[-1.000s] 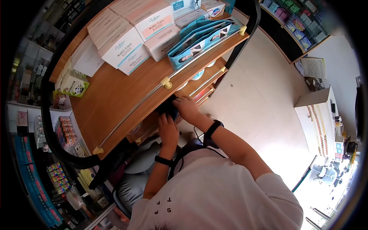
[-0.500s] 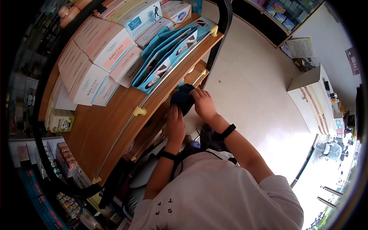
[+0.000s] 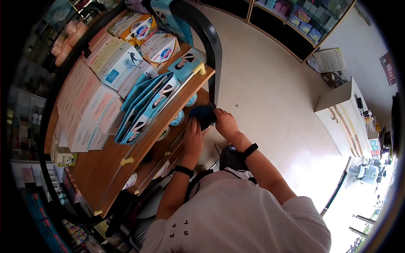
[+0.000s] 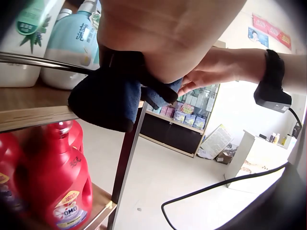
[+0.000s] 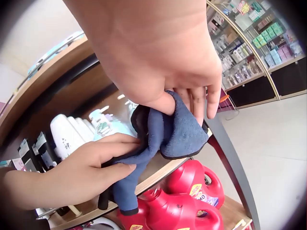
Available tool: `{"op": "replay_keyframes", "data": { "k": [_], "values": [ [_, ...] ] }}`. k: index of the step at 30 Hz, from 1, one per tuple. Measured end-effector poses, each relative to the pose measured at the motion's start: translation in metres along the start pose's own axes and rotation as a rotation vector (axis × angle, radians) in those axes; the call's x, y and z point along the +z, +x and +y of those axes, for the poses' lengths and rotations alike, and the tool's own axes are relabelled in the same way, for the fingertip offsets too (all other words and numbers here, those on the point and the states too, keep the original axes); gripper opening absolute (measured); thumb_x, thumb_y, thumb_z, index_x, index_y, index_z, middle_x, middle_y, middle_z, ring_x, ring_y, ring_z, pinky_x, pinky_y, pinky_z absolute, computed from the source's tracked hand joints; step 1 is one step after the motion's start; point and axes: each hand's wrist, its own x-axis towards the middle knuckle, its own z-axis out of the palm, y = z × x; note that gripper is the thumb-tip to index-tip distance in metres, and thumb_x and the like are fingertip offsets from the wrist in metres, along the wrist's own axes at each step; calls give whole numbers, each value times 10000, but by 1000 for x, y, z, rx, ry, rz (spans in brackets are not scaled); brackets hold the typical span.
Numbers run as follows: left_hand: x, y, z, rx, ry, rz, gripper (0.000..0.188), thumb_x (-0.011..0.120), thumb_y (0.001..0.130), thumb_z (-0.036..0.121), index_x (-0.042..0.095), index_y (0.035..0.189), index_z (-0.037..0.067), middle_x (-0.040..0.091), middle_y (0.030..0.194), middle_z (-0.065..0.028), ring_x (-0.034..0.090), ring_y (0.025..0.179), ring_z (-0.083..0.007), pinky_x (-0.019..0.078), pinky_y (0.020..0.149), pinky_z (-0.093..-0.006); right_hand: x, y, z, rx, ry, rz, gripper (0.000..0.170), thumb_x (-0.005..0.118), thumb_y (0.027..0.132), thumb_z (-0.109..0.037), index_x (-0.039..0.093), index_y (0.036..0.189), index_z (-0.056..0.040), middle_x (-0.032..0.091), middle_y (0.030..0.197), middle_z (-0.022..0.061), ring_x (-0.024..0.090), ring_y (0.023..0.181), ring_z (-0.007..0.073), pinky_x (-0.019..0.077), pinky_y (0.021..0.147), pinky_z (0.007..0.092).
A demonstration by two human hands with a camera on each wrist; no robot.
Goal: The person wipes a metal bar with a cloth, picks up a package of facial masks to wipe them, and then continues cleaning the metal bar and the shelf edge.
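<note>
A dark blue cloth (image 5: 184, 134) with black edging is folded between my two hands at the shelf's front edge. My left hand (image 3: 193, 141) pinches its near side, thumb over the fabric and fingers behind it. The right hand (image 3: 228, 125) grips the other end, its thumb pressed on the fold. In the left wrist view, the cloth's rounded lower edge hangs beside the wooden shelf board (image 4: 38, 115), and the left palm covers its upper part. Red OMO detergent bottles (image 4: 60, 177) stand on the level below.
White Baby Care boxes (image 3: 90, 103) and a blue folded bag (image 3: 147, 109) sit on the top shelf. Pump bottles (image 4: 74, 40) stand on the level beneath. A black frame post (image 3: 215, 80) rises beside the hands. Pale floor (image 3: 270, 101) stretches to the right.
Both hands have brought the cloth out from under the top shelf to its right end, near the black post. The view has turned, and the shelf sits further left and lower.
</note>
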Motion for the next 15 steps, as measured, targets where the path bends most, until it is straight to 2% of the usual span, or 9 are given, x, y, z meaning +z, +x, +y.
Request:
{"op": "replay_keyframes", "data": {
  "k": [1,3,6,7,9,11,12,14,15],
  "values": [
    [6,13,7,-5,1,-1,544,694,923,15,563,1431,-129,465,1581,-233,477,1472,-426,445,1213,-485,-5,7,13,-12,0,2,371,598,874,13,647,1239,-41,744,1191,174,720,1100,381,555,967,476],
    [15,37,19,-26,10,8,560,688,922,6,551,1450,-120,464,1579,-228,479,1472,-423,446,1212,-486,-16,22,41,-17,100,-10,325,548,882,34,641,1188,-26,728,1122,223,698,1035,446,568,903,517],
    [23,60,39,-106,-51,52,593,685,920,2,524,1481,-102,454,1587,-215,483,1466,-421,450,1202,-496,-29,41,77,-24,159,-56,313,525,886,41,646,1164,-41,732,1092,224,705,1014,457,578,871,529],
    [19,63,45,-90,-24,43,600,695,916,16,529,1484,-81,453,1579,-210,487,1457,-419,461,1190,-492,-32,46,85,-30,130,-60,271,589,893,15,639,1147,-68,745,1048,176,733,983,409,596,842,514],
    [8,68,57,-108,16,43,607,706,913,30,533,1487,-61,451,1570,-204,492,1448,-417,471,1179,-488,-37,58,95,-16,155,-102,272,585,901,18,636,1151,-76,741,1052,178,731,975,418,597,836,520],
    [0,71,73,-158,82,-20,539,722,924,92,586,1437,-3,571,1425,-176,605,1310,-366,524,1087,-485,-44,75,100,-6,212,-106,286,558,926,42,620,1174,-87,728,1078,193,724,975,450,592,822,537],
    [0,70,78,-194,90,-16,539,722,924,92,586,1437,-3,571,1425,-176,605,1310,-366,524,1087,-485,-49,84,97,-32,217,-132,286,558,926,42,620,1174,-87,728,1078,193,724,975,450,592,822,537],
    [-1,65,89,-252,91,-56,469,727,938,155,624,1385,58,669,1218,-122,694,1108,-312,557,971,-487,-56,105,86,-83,386,-4,285,540,938,60,599,1180,-78,717,1091,203,714,994,466,582,822,545],
    [-8,67,96,-277,100,-54,469,727,938,155,624,1385,58,669,1218,-122,694,1108,-312,557,971,-487,-51,114,86,-117,445,11,332,515,956,63,592,1243,-85,720,1137,215,698,1061,479,576,857,526]
  ]
}}
